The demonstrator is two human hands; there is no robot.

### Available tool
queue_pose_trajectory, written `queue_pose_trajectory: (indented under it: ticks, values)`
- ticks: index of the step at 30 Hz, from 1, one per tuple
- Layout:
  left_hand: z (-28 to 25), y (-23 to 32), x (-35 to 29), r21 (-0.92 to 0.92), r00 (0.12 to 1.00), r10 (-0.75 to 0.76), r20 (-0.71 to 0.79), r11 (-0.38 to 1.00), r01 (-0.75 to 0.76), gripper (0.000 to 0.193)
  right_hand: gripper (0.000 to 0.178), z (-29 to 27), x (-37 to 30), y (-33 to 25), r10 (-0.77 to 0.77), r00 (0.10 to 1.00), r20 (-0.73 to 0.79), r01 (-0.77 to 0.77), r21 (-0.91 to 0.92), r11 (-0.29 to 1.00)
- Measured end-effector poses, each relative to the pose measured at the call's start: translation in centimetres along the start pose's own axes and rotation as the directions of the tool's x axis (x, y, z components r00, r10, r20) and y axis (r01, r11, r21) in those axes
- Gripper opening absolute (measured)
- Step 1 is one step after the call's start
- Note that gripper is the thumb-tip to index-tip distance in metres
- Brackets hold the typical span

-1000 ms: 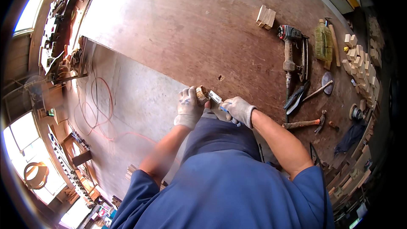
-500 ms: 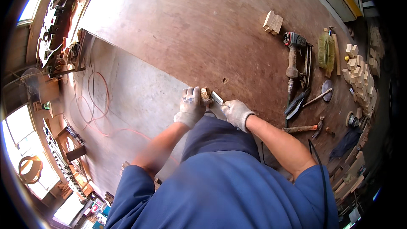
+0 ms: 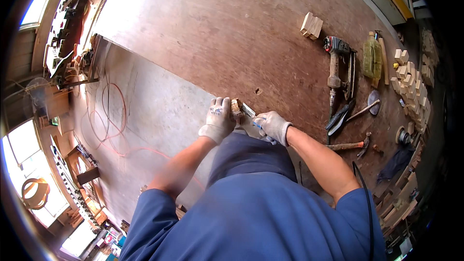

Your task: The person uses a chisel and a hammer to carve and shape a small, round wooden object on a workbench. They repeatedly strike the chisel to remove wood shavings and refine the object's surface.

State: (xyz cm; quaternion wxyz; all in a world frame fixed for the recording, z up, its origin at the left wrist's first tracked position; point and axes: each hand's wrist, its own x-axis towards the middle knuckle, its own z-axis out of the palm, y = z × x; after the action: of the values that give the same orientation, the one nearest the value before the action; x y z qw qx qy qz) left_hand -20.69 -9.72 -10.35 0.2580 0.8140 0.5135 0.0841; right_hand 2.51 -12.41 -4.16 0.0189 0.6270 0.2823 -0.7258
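At the corner of the brown work table, my left hand [image 3: 218, 120], in a pale grey glove, is closed on a small rough-edged wood block [image 3: 236, 107]. My right hand [image 3: 274, 126], gloved likewise, grips a blue-handled tool [image 3: 249, 110] with a flat, shiny metal end. That metal end lies close beside the block; whether they touch I cannot tell. Most of the handle is hidden in my right fist, with bits of blue showing at the fingers.
On the brown table [image 3: 208, 34], to the right, lie a nail gun [image 3: 334, 67], a yellowish plastic bottle [image 3: 372, 60], a hammer [image 3: 348, 146] and dark-handled pliers [image 3: 340, 118]. Several wood blocks [image 3: 411, 84] are stacked at the far right. A reddish hose [image 3: 123, 111] coils on the grey floor.
My right hand has shifted slightly and its grip has turned, so blue handle parts now show. My left hand and the block stay almost in place.
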Motion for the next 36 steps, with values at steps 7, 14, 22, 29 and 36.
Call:
queue_pose_trajectory:
  ticks: [7,14,22,29,36]
  values:
    - [0.1,0.7,0.0,0.002,0.999,-0.031,-0.015,1.000,0.031,0.055,0.033,1.9,2.0,2.7,-0.428,0.887,-0.174,0.210,-0.674,0.708]
    - [0.4,0.4,-0.1,-0.031,0.998,-0.031,-0.050,0.999,0.030,0.052,0.037,2.1,1.6,3.8,-0.592,0.786,-0.176,0.149,-0.877,0.457]
    - [0.1,0.5,-0.1,-0.042,0.995,-0.096,-0.011,0.995,0.096,0.052,0.033,0.6,1.1,3.5,-0.413,0.893,-0.181,0.258,-0.546,0.797]
    - [0.0,0.4,0.0,-0.039,0.998,-0.059,-0.018,0.998,0.058,0.051,0.031,-0.4,-0.7,0.7,-0.093,0.996,0.006,0.092,0.097,0.991]
    - [0.1,0.4,0.5,-0.055,0.999,-0.047,-0.020,0.997,0.045,0.045,0.030,-0.8,3.3,3.6,-0.278,0.958,-0.066,0.273,-0.077,0.959]
